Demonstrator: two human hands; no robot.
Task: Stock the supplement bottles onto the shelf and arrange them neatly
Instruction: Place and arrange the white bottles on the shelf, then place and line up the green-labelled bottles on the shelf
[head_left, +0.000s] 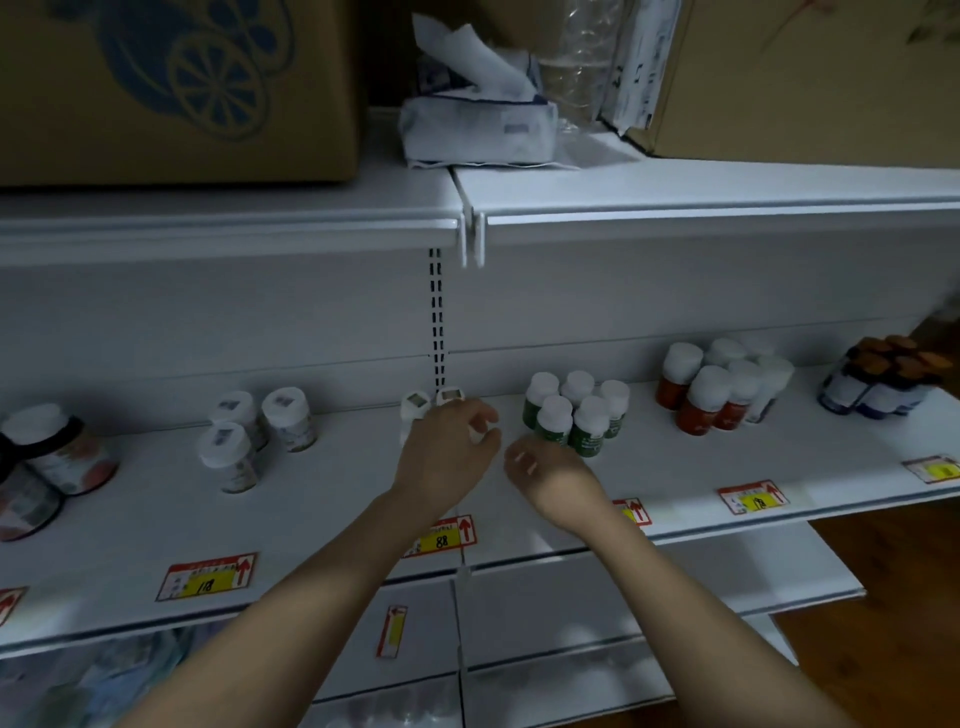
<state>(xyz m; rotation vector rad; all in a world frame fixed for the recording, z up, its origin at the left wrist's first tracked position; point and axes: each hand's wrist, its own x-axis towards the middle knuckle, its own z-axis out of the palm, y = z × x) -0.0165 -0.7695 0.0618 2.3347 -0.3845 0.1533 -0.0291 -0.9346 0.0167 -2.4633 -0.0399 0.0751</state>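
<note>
On the shelf (675, 467), left hand (441, 457) seemingly gripping white bottle (415, 410), right hand (550, 483) fingers loosely curled, empty.

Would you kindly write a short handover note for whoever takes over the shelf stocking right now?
Left hand: fingers curled around a small white bottle among the white bottles at mid-shelf; the grip is partly hidden.
Right hand: loosely curled, holding nothing, just in front of the green-label bottles.
Done: the green-label cluster, the red-label bottles and the orange-capped bottles stand upright in groups on the shelf.
Left: square up the white bottles and the loose trio further left.
</note>
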